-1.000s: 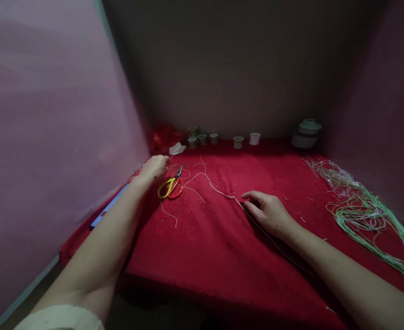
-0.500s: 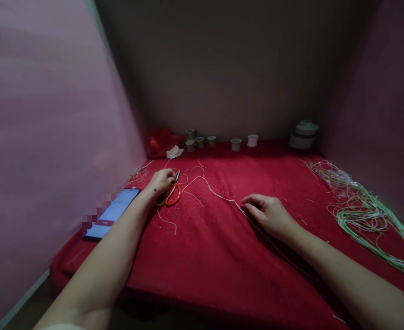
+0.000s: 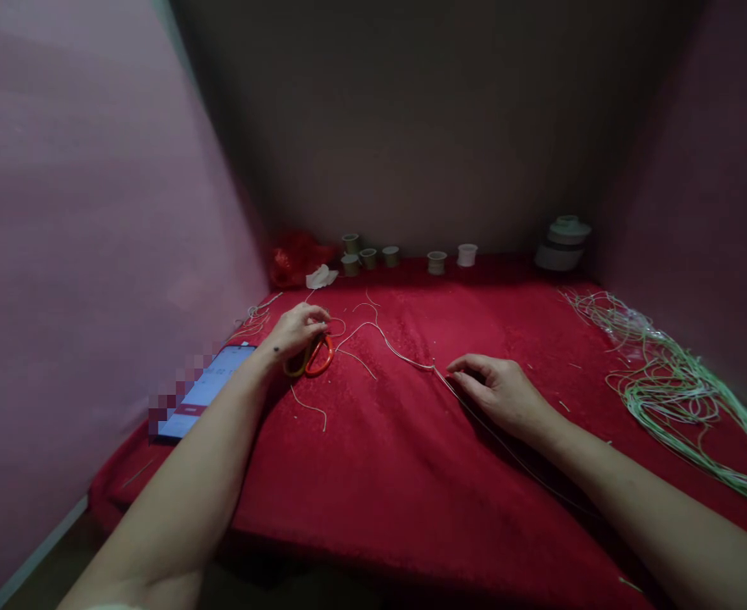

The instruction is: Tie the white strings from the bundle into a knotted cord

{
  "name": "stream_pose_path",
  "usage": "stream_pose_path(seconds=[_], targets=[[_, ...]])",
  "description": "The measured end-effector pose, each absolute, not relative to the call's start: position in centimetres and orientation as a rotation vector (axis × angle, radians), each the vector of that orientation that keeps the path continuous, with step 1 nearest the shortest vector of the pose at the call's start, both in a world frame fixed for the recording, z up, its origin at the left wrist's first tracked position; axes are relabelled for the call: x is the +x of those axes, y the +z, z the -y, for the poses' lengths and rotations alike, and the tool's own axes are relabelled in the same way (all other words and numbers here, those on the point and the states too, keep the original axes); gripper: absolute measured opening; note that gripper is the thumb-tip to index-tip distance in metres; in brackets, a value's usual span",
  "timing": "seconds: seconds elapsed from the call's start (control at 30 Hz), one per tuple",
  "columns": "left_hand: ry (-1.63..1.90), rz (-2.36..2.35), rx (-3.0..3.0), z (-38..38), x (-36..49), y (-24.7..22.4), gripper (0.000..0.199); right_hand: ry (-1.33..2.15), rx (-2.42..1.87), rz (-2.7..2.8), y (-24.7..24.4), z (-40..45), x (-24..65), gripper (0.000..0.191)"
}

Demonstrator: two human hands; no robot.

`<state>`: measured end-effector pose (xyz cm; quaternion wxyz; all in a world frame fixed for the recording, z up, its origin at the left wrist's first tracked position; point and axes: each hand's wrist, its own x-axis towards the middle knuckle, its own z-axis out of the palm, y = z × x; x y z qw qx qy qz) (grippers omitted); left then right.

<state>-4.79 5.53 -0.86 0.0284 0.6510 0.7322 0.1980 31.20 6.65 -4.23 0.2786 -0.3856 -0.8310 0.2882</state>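
My left hand (image 3: pixel 300 329) rests over the scissors (image 3: pixel 320 356), its fingers curled round the blade end, which they hide. The orange and yellow handle loops show below them, lying on the red cloth. Further right, my right hand (image 3: pixel 504 388) hovers low over the cloth, thumb and forefinger a little apart. Close to its fingertips runs a thin pale cord (image 3: pixel 405 360), with a small knot or join at its middle. From there the cord leads down to the right, under my right forearm. Short cord ends (image 3: pixel 310 408) lie near the scissors.
A phone (image 3: pixel 205 394) lies by my left forearm. A tangled bundle of green and white cords (image 3: pixel 678 407) covers the right side. Along the back stand several spools (image 3: pixel 436 263), a red plastic bag (image 3: pixel 297 258) and a lidded pot (image 3: pixel 562 246). Walls flank the table.
My left hand has shifted slightly, and its fingers now cover the scissor blades that showed before. My right hand and the cord look nearly unchanged.
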Motion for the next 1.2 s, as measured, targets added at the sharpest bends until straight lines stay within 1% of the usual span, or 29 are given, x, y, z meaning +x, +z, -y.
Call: stream_pose_path(seconds=[0.17, 0.27, 0.53, 0.73, 1.0, 1.1, 1.2], targets=[[0.526, -2.223, 2.033, -6.1, -5.1, -1.2, 0.016, 0.775, -1.029, 2.232, -4.3, -6.7, 31.2, 0.023], [0.532, -2.252, 2.041, -6.3, -4.9, -1.7, 0.017, 0.779, -1.026, 2.227, -4.3, -6.8, 31.1, 0.023], [0.745, -2.443, 1.934, -5.9, -5.4, -0.8, 0.022, 0.772, -1.012, 2.218, -4.2, -6.6, 31.2, 0.024], [0.599, -2.27, 1.927, -5.6, -5.8, -0.8, 0.017, 0.779, -1.016, 2.225, -4.2, -6.6, 31.2, 0.024], [0.622, -2.328, 1.898, -6.9, -5.6, -0.6, 0.028, 0.758, -1.038, 2.244, -4.3, -6.8, 31.1, 0.023], [0.594, -2.348, 1.901, -8.3, -5.4, -0.7, 0.021, 0.756, -1.05, 2.24, -4.3, -6.8, 31.1, 0.023], [0.611, -2.387, 1.88, -9.5, -4.8, -1.2, 0.004, 0.759, -1.049, 2.238, -4.2, -6.7, 31.1, 0.024]])
